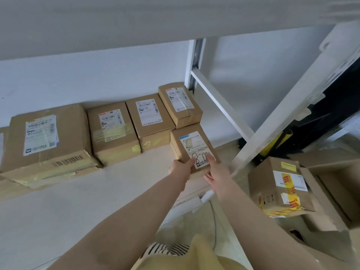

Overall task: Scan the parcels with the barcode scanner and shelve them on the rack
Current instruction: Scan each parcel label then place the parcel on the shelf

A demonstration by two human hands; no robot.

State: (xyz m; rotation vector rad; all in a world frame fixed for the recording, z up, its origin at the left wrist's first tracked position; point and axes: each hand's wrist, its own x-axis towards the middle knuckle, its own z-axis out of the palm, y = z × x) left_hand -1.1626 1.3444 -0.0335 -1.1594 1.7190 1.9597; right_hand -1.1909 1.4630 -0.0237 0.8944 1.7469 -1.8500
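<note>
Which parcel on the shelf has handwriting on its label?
The small parcel held by both hands at the shelf's front; the four behind it carry only printed labels.

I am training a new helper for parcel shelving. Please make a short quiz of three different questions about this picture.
1. True or false: both hands, left hand and right hand, touch the small parcel.
2. How many other parcels already lie in the row on the rack shelf? A) two B) four C) six
3. Fill in: the parcel with yellow and red tape lies ___ the rack.

Key: 1 true; 2 B; 3 outside, to the right.
</note>
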